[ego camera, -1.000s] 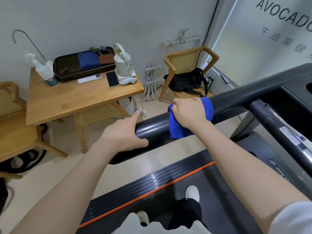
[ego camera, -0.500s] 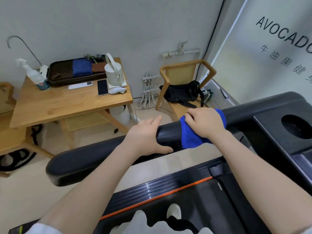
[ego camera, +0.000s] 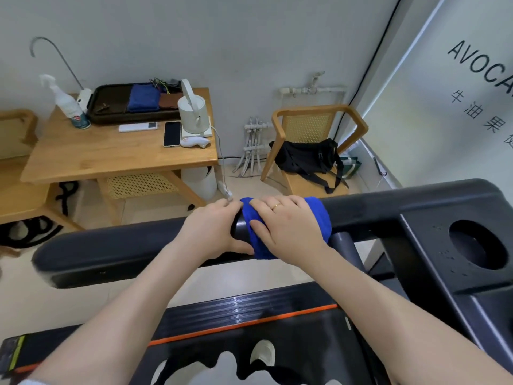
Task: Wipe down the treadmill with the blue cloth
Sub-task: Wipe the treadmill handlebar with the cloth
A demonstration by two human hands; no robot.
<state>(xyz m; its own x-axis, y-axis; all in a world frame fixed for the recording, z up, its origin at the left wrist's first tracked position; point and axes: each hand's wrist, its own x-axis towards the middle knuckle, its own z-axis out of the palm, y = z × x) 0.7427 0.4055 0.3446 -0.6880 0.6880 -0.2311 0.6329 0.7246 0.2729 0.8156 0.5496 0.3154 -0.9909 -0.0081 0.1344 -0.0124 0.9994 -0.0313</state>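
The black treadmill handrail runs across the middle of the view and joins the console at the right. A blue cloth is draped over the rail. My right hand lies on top of the cloth, its fingers curved over it and the rail, pressing it down. My left hand grips the bare rail just left of the cloth, its thumb underneath touching the cloth's lower edge. The treadmill belt with its orange side stripe lies below, with my feet on it.
A wooden table at the back left carries a spray bottle, a black tray with a folded blue cloth, a white kettle and a phone. A wooden chair holds a black bag. The console has a round cup hole.
My view has tilted and the rail now sits lower and more level. Both hands have come closer together on the rail, the left now touching the cloth under my right hand.
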